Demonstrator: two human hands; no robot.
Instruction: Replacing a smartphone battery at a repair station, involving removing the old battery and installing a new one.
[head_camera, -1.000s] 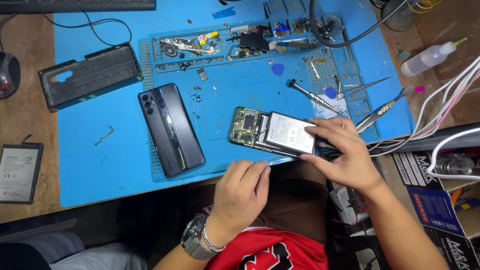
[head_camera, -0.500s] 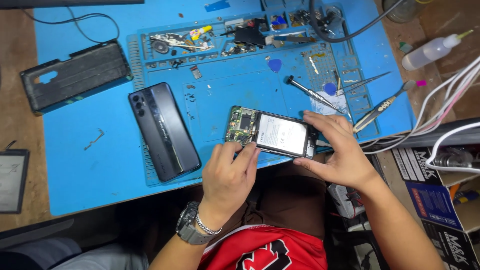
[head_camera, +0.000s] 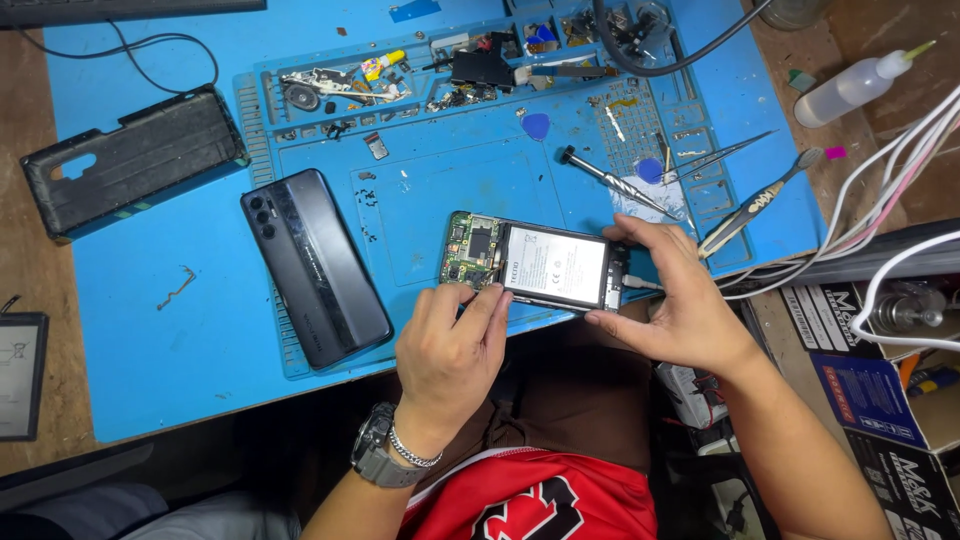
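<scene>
An opened phone (head_camera: 530, 265) lies back-up on the blue repair mat (head_camera: 430, 200), its green circuit board and white-labelled battery showing. My right hand (head_camera: 670, 300) grips the phone's right end, thumb on the far edge and fingers under the near edge. My left hand (head_camera: 455, 350), with a watch and bracelet on the wrist, has its fingertips pressed on the phone's near edge by the circuit board. A dark grey phone back cover (head_camera: 315, 265) lies to the left of them.
A black phone case (head_camera: 130, 160) lies far left, a loose battery (head_camera: 20, 375) at the left edge. A screwdriver (head_camera: 605, 182), tweezers (head_camera: 725, 155), a brush (head_camera: 760, 200) and blue picks sit behind the phone. White cables (head_camera: 880, 170), a squeeze bottle (head_camera: 860, 85) and boxes crowd the right.
My left hand rose from the table edge to the phone's near edge. The phone turned flatter and shifted slightly left in my right hand.
</scene>
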